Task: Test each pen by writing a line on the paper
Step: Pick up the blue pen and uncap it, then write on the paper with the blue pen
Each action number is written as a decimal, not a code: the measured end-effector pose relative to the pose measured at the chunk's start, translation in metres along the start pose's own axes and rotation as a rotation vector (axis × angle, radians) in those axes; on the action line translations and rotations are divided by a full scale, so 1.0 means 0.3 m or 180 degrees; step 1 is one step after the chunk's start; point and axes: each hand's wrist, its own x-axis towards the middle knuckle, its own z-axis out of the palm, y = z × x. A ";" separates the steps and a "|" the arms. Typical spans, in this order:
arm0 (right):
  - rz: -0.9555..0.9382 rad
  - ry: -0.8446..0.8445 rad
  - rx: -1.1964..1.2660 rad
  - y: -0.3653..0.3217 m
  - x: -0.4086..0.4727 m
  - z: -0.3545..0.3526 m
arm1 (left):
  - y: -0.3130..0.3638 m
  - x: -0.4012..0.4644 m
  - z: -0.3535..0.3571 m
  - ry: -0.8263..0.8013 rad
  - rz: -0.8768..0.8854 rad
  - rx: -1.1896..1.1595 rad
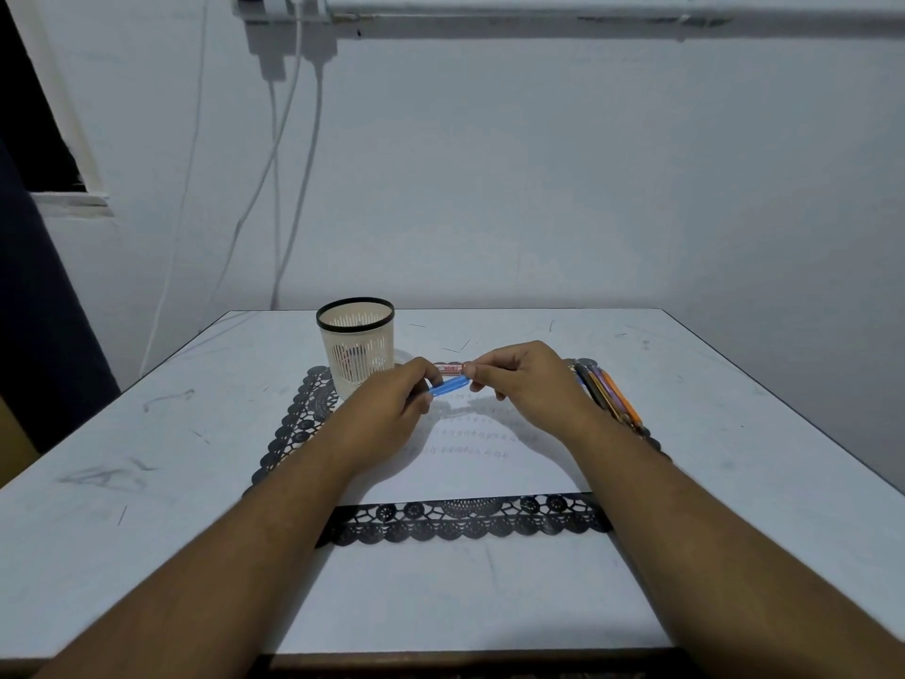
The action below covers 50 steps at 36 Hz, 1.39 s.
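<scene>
Two hands (392, 394) on blue pen (449, 387)

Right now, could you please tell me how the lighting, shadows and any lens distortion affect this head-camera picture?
Head view: dim, bluish light; the hands cast soft shadows on the white sheet of paper, leaving its rows of handwriting faint; wide-angle distortion bows the white table edges and stretches the forearms; the slotted cream pen holder stays reasonably sharp.

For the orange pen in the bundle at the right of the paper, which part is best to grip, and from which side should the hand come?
Grip the orange pen near mid-barrel, coming from above and from its outer right side. It lies flat at the bundle's right edge, with the other pens tight against its left, so only the top and right are free. The right hand is nearest, but now holds something.
</scene>
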 end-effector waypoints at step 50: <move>-0.0249 -0.0313 0.4285 -0.092 -0.012 0.046 | 0.011 0.000 0.041 0.0046 -0.0182 -0.1921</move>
